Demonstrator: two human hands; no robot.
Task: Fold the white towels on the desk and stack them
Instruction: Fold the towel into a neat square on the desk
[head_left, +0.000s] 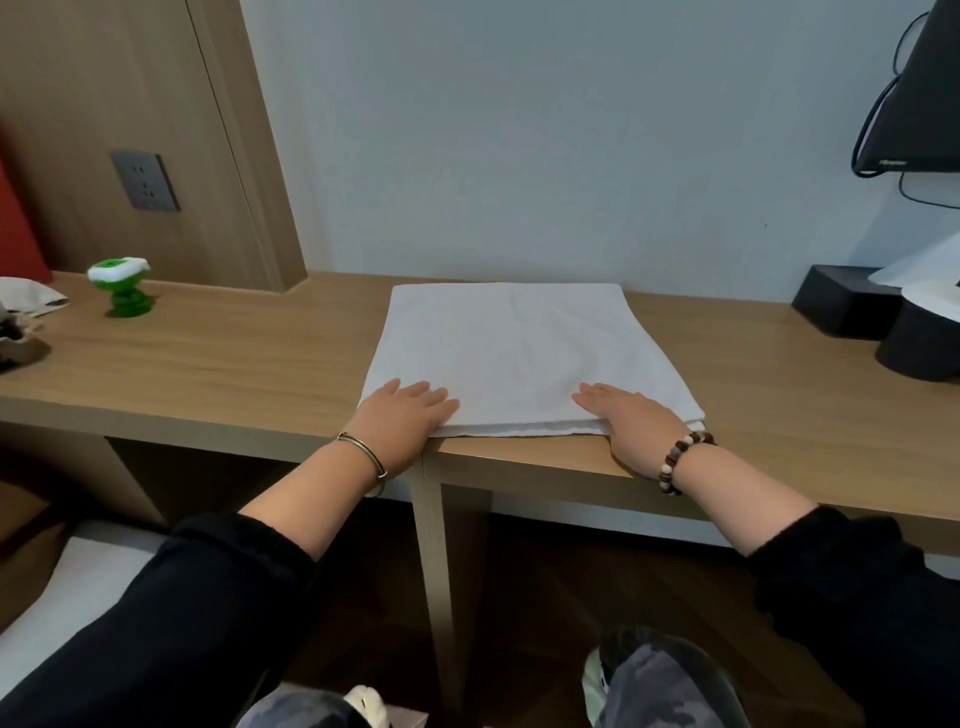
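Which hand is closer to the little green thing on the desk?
Left. The left hand rests on the towel's near-left corner, right of the green object; the right hand lies farther right.

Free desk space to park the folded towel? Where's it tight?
Widest bare patch: desk between the green toy and the towel. Smaller patch between the towel and the black boxes. Crowded: far left end with crumpled items, right end around the boxes.
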